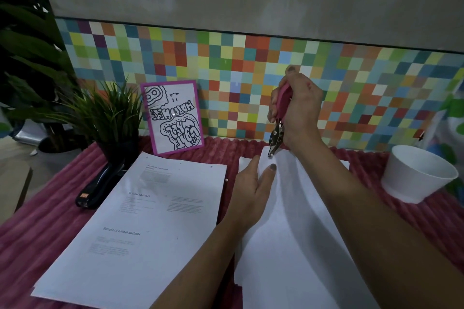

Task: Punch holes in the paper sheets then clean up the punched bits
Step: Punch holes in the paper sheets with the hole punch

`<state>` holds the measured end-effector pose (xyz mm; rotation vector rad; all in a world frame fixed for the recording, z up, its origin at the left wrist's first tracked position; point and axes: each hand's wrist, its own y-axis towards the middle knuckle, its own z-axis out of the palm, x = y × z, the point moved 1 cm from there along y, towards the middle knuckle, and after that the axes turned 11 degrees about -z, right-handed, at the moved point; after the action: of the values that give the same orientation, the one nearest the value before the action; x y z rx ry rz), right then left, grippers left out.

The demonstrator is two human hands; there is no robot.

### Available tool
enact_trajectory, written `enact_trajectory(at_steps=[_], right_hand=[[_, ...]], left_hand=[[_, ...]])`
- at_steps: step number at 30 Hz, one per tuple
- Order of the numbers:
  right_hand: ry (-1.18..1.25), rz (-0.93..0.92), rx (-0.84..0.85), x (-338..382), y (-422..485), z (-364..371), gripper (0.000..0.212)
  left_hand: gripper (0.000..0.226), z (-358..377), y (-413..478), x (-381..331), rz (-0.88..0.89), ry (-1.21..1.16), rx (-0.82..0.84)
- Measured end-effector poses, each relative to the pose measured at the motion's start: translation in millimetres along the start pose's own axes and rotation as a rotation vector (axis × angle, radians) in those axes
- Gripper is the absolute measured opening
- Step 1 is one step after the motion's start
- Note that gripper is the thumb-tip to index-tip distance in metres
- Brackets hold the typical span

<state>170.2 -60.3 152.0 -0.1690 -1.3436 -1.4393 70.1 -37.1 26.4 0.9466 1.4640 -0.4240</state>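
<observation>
Sheet (288,208) is being held raised off the pile on the right of the pink cloth (50,221), its top edge sitting in the metal nose of the punch (278,130). The right hand (298,113) is curling its fingers round the pink handles. The left hand (253,190) is pinching the sheet just below the nose, thumb on top, its other fingers mostly hidden. To punch cleanly, I judge the left hand should be holding the edge taut and flat in the slot while the right is squeezing fully, square to the edge, matching the holes along the top of the printed stack (150,221). Bits may be dropping onto the cloth; the cup (416,173) is standing well apart.
</observation>
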Motion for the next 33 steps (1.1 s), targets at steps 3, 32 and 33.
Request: enact_trajectory(at_steps=[3, 32, 33], right_hand=[[0.016, 0.028, -0.007, 0, 0, -3, 0.022], [0.019, 0.148, 0.063, 1, -5, -30, 0.038], [0.019, 0.156, 0.056, 2, -2, -32, 0.036]], left_hand=[[0.026, 1, 0, -1, -0.011, -0.012, -0.021], [0.039, -2, 1, 4, 0.010, 0.054, -0.150], [0.039, -3, 1, 5, 0.018, 0.041, -0.143]])
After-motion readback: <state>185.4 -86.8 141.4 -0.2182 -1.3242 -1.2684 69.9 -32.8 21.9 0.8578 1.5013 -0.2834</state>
